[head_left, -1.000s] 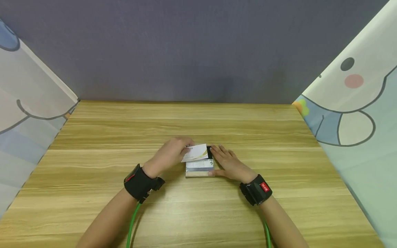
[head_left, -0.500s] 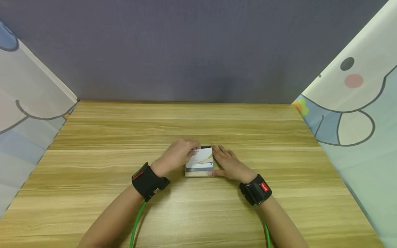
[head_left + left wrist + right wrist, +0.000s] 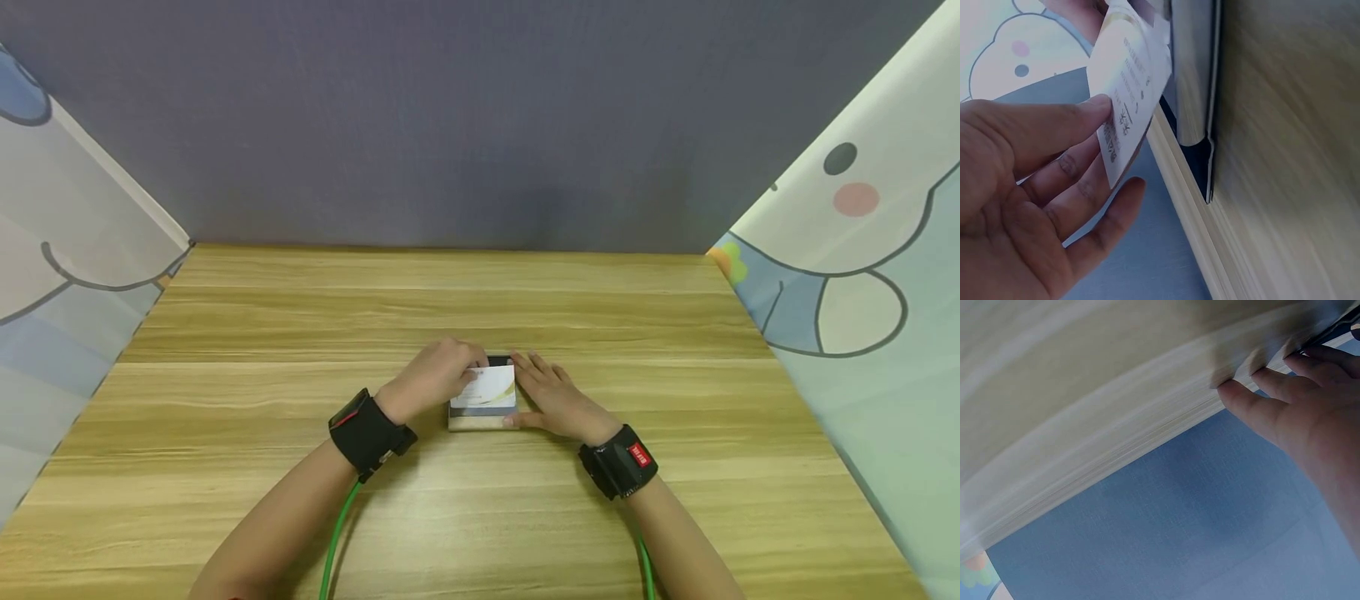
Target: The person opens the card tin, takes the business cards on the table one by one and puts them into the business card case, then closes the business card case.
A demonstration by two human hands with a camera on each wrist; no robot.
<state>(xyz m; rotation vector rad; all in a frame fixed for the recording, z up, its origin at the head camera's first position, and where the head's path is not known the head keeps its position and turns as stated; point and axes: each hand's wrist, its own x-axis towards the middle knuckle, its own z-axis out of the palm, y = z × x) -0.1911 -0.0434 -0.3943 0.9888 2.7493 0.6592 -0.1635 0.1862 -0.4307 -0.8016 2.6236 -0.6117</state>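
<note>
On the table sits a small card case (image 3: 483, 423) with a silvery front and a black inside, which shows along its far edge. My left hand (image 3: 438, 379) pinches a white business card (image 3: 491, 385) with a gold curve between thumb and fingers, over the case. In the left wrist view printed text faces up on the business card (image 3: 1132, 81), tilted beside the case's metal edge (image 3: 1191, 81). My right hand (image 3: 558, 404) lies at the case's right side with fingers spread, its thumb touching the front corner. The fingertips (image 3: 1229, 394) of that hand meet the tabletop in the right wrist view.
A wood-grain table (image 3: 300, 317) surrounds the case. Behind it rises a dark grey panel (image 3: 465, 125), with cartoon-printed sheets (image 3: 862, 317) at both sides. Green cables (image 3: 337, 533) trail from the black wrist straps (image 3: 367, 433).
My left hand has moved right and slightly nearer with the business card, which has levelled and lowered over the case. My right hand and the case have stayed put.
</note>
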